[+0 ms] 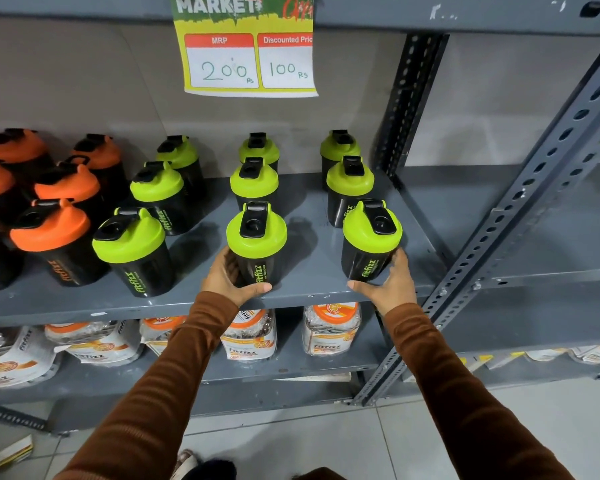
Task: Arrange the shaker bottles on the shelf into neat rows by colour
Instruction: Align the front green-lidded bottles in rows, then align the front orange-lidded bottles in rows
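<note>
Both hands on front-row green-lid shakers at the grey shelf (309, 271) edge: left hand (227, 277) fingers wrapped around the middle shaker (256, 244), right hand (390, 280) cupping the right shaker (369, 242). Green rows behind, orange-lid shakers (54, 233) grouped at left.

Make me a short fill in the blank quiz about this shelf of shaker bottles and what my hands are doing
1. The left hand grips a shaker bottle whose lid is ____.
2. The price sign gives the discounted price as ____ Rs.
3. The bottles at the far left of the shelf have ____ lids.
4. The right hand holds the front bottle of the ____ green row.

Missing words: green; 100; orange; rightmost
</note>
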The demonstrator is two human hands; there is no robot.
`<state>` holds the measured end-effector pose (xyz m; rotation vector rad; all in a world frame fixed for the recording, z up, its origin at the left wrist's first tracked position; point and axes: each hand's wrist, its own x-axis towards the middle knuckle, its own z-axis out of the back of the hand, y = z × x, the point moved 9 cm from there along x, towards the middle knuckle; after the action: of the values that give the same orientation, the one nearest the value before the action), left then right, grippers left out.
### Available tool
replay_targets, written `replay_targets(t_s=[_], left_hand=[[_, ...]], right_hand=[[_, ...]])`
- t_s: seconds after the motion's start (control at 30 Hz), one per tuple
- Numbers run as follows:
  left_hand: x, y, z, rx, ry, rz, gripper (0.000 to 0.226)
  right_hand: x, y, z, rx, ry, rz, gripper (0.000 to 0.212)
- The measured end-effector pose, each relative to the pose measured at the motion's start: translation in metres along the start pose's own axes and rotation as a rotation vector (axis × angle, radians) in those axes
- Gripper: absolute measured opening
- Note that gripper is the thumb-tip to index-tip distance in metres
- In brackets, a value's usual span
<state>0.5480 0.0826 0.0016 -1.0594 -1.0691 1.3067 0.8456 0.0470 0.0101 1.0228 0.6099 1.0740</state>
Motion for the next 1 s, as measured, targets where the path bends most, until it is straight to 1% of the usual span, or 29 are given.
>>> replay_targets(t_s=[0.03,0.07,0.13,0.2,0.23,0.3,0.37,0.43,0.47,0.5,0.57,0.63,0.7,0.8,0.87,0.93,1.0], left_hand=[[-0.002,0.001,0.001,0.001,0.013,-0.015,0.09],[-0.005,0.003,0.003,0.004,0.019,-0.025,0.094],[-0.013,0.009,0.01,-0.008,-0.007,-0.034,0.094],[-0.026,0.015,0.024,-0.028,-0.088,-0.047,0.077],[-0.032,0.017,0.03,-0.022,-0.135,-0.062,0.064],[-0.044,0.018,0.046,0.035,-0.246,-0.119,0.039],[-0.055,0.016,0.066,0.132,-0.378,-0.19,0.02],[-0.064,0.016,0.091,0.185,-0.497,-0.228,0.011],[-0.066,0.016,0.105,0.179,-0.546,-0.233,0.007],[-0.068,0.019,0.121,0.154,-0.592,-0.234,0.008],[-0.071,0.023,0.158,0.117,-0.697,-0.242,0.017],[-0.07,0.024,0.2,0.107,-0.777,-0.243,0.026],[-0.063,0.028,0.239,0.161,-0.806,-0.207,0.041],[-0.037,0.04,0.282,0.266,-0.713,-0.129,0.073],[-0.016,0.046,0.295,0.233,-0.587,-0.074,0.085],[0.004,0.048,0.3,0.215,-0.448,-0.054,0.093],[0.021,0.051,0.301,0.229,-0.328,-0.05,0.102]], right_hand=[[-0.006,0.001,0.0,0.014,-0.033,0.022,0.093],[-0.016,0.002,0.0,0.016,-0.091,0.04,0.089],[-0.041,0.008,-0.002,-0.003,-0.245,0.129,0.068],[-0.07,0.023,-0.012,-0.018,-0.35,0.269,0.048],[-0.082,0.031,-0.021,-0.012,-0.359,0.334,0.039],[-0.1,0.057,-0.047,-0.021,-0.298,0.491,0.024],[-0.118,0.09,-0.082,-0.009,-0.147,0.669,0.013],[-0.133,0.118,-0.121,0.012,0.022,0.775,0.006],[-0.136,0.127,-0.141,0.024,0.096,0.776,0.006],[-0.136,0.134,-0.16,0.042,0.163,0.749,0.007],[-0.132,0.146,-0.196,0.069,0.271,0.66,0.019],[-0.126,0.155,-0.23,0.075,0.343,0.548,0.037],[-0.119,0.16,-0.259,0.088,0.357,0.398,0.061],[-0.114,0.163,-0.291,0.102,0.32,0.208,0.094],[-0.114,0.162,-0.304,0.118,0.286,0.127,0.108],[-0.116,0.16,-0.313,0.128,0.237,0.059,0.113],[-0.115,0.157,-0.314,0.129,0.157,0.024,0.109]])
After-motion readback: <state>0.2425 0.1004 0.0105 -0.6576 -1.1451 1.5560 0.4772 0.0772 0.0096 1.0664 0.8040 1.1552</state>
